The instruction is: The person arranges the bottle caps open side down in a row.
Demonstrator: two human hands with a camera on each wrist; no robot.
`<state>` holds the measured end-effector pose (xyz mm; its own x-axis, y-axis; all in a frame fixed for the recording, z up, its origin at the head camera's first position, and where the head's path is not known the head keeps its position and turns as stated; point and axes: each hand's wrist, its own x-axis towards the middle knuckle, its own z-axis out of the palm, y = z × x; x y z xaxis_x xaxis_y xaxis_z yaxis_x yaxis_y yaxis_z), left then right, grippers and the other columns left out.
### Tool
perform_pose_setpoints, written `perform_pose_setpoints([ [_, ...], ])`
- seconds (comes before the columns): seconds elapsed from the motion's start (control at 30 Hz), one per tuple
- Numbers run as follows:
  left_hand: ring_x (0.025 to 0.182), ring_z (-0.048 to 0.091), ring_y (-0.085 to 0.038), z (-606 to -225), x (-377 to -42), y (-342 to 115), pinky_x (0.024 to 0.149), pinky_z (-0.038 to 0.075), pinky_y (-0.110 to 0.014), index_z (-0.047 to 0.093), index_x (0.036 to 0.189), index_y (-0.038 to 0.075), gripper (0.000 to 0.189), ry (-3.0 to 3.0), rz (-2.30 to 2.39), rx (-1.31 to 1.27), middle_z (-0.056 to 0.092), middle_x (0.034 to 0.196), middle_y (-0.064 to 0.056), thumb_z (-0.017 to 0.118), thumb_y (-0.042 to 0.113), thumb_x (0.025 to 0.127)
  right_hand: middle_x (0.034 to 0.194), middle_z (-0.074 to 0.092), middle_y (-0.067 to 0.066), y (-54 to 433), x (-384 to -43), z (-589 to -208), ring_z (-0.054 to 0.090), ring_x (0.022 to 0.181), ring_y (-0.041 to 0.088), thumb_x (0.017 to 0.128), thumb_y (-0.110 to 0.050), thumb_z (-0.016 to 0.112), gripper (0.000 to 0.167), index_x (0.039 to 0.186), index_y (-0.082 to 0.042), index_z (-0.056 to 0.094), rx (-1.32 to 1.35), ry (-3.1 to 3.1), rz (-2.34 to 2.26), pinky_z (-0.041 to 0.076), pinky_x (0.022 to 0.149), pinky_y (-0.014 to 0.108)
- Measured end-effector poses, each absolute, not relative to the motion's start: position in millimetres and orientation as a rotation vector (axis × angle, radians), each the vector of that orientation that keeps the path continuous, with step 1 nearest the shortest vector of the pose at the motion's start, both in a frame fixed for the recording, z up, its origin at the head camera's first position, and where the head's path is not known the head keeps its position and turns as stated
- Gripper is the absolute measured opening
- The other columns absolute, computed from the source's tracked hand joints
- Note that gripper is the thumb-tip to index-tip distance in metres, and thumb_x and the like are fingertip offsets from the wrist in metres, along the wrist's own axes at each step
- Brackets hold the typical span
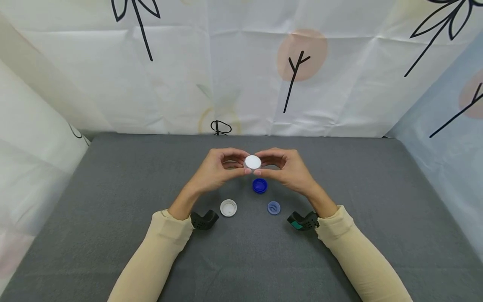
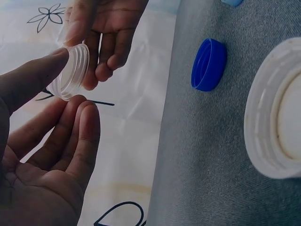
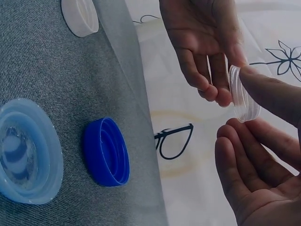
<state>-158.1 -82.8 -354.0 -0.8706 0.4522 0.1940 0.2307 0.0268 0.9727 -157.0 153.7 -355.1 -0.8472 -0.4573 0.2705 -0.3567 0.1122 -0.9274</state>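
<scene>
Both hands hold a small white bottle cap [image 1: 253, 162] with a clear ridged rim above the table. My left hand [image 1: 216, 170] pinches its left side between thumb and fingertips. From the opposite side, my right hand [image 1: 288, 170] pinches it in the same way. In the left wrist view the cap's ribbed edge [image 2: 81, 70] is turned toward the camera. Just below the hands a dark blue cap [image 1: 259, 185] lies with its hollow side up. Nearer to me are a white cap [image 1: 228, 208] on the left and a light blue cap [image 1: 273, 207] on the right, both hollow side up.
A grey cloth [image 1: 241, 260] covers the table. Behind it hangs a white curtain [image 1: 241, 75] printed with plants, and similar cloth stands at both sides. Dark bands [image 1: 204, 220] are on both wrists beside the rolled sleeves.
</scene>
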Motion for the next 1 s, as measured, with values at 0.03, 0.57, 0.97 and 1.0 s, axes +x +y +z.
perform_pose_setpoints([
  [0.03, 0.095, 0.067, -0.026, -354.2, -158.6, -83.5, 0.091, 0.055, -0.039, 0.069, 0.116, -0.007, 0.032, 2.142, 1.940, 0.725, 0.070, 0.109, -0.016, 0.079, -0.003, 0.086, 0.114, 0.070, 0.012, 153.3, -157.7, -355.0, 0.068, 0.101, 0.026, 0.085, 0.002, 0.080, 0.035, 0.119, 0.000, 0.072, -0.837, 2.300, -1.834, 0.054, 0.093, 0.045],
  [0.57, 0.104, 0.066, -0.031, -368.5, -178.9, -111.1, 0.095, 0.053, -0.044, 0.069, 0.122, -0.005, 0.036, 2.478, 1.783, 0.544, 0.069, 0.118, -0.019, 0.078, 0.004, 0.089, 0.107, 0.074, 0.012, 112.3, -212.8, -351.2, 0.071, 0.095, 0.024, 0.085, -0.007, 0.084, 0.032, 0.114, 0.002, 0.074, -0.875, 2.394, -1.476, 0.057, 0.087, 0.036],
  [0.97, 0.108, 0.064, -0.034, -381.8, -193.8, -131.3, 0.096, 0.051, -0.045, 0.068, 0.125, -0.005, 0.036, 2.553, 1.663, 0.435, 0.067, 0.122, -0.021, 0.077, 0.005, 0.091, 0.103, 0.075, 0.013, 81.5, -233.3, -360.5, 0.071, 0.094, 0.023, 0.084, -0.009, 0.085, 0.033, 0.112, 0.004, 0.074, -0.798, 2.440, -1.327, 0.057, 0.082, 0.028],
  [1.0, 0.108, 0.065, -0.034, -382.0, -195.7, -132.8, 0.095, 0.051, -0.044, 0.068, 0.125, -0.005, 0.036, 2.553, 1.644, 0.444, 0.067, 0.122, -0.021, 0.076, 0.005, 0.091, 0.103, 0.075, 0.013, 80.0, -233.8, -361.4, 0.071, 0.094, 0.023, 0.084, -0.009, 0.085, 0.033, 0.112, 0.004, 0.074, -0.791, 2.446, -1.323, 0.057, 0.081, 0.028],
])
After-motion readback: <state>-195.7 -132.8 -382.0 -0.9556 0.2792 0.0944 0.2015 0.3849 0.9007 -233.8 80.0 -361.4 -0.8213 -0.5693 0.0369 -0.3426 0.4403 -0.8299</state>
